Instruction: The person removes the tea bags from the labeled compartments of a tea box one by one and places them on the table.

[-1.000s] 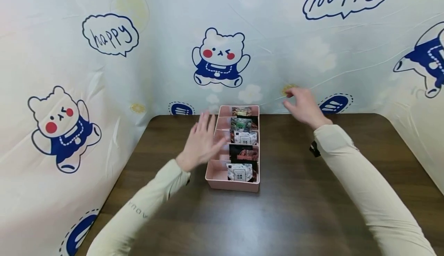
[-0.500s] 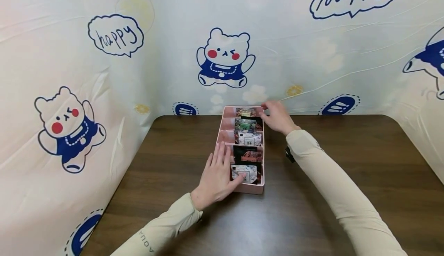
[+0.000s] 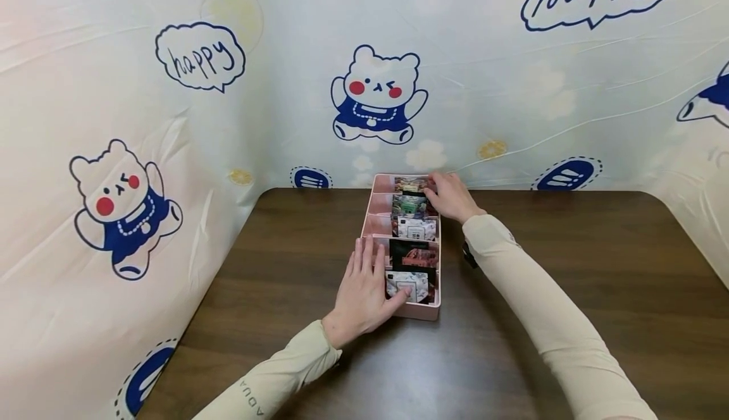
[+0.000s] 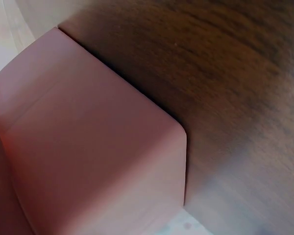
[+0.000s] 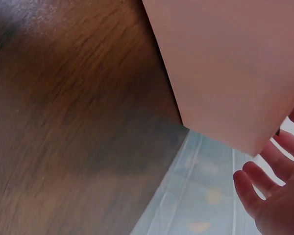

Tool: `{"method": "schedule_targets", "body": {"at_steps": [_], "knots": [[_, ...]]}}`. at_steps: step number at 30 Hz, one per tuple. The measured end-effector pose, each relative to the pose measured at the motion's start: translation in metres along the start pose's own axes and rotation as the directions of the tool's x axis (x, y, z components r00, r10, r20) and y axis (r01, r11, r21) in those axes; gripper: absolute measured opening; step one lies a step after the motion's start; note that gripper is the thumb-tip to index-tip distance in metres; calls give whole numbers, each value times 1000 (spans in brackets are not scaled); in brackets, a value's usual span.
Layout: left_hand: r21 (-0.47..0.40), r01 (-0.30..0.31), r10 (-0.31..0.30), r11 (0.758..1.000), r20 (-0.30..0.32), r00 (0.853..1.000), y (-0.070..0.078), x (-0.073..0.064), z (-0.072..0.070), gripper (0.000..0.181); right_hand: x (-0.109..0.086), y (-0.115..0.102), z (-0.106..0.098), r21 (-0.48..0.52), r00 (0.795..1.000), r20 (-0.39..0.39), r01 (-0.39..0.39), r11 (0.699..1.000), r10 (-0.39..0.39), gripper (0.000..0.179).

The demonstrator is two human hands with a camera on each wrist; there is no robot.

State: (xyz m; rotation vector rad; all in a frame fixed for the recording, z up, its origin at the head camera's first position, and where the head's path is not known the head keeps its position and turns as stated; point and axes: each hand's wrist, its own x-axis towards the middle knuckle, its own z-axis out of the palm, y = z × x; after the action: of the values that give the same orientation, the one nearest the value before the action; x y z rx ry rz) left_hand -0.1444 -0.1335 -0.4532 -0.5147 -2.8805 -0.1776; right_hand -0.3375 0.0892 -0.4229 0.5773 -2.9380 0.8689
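A long pink divided box (image 3: 423, 312) stands on the table with packets filed in its compartments. A white patterned packet (image 3: 418, 284) fills the nearest one, and a black packet with red print (image 3: 418, 257) lies behind it. My left hand (image 3: 360, 290) rests over the near left corner, fingers straight along the side and thumb reaching across the front. At the far right corner, my right hand (image 3: 454, 198) holds the rim with thumb and forefinger. In the right wrist view its other fingers (image 5: 245, 186) curve loosely past the box's end.
The dark wooden table (image 3: 512, 344) reaches back to a printed cloth (image 3: 467, 59) hung behind and at the sides. Further back in the box sit another white packet (image 3: 417, 228), a green one (image 3: 409, 205) and a rearmost packet (image 3: 410, 184).
Both hands have come in to the box: the left lowered onto its near corner, the right moved left to its far corner. The view has turned slightly left.
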Motion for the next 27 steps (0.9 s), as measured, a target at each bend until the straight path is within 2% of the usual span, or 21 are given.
{"method": "schedule_targets", "body": {"at_steps": [6,15,20,27], "knots": [[1,-6,6,1000,4,1000,0,0,1,95,5,-1,4,-10,999,-3,-38,999,38,38],[-1,1,-1,1000,18,1000,0,0,-1,95,13,-2,7,-5,998,36,-58,998,58,39],[7,7,-7,1000,23,1000,0,0,-1,94,15,-4,8,14,996,44,-73,997,73,37],[4,2,-3,1000,24,1000,0,0,0,94,14,-8,6,73,992,40,-126,989,124,41]]}}
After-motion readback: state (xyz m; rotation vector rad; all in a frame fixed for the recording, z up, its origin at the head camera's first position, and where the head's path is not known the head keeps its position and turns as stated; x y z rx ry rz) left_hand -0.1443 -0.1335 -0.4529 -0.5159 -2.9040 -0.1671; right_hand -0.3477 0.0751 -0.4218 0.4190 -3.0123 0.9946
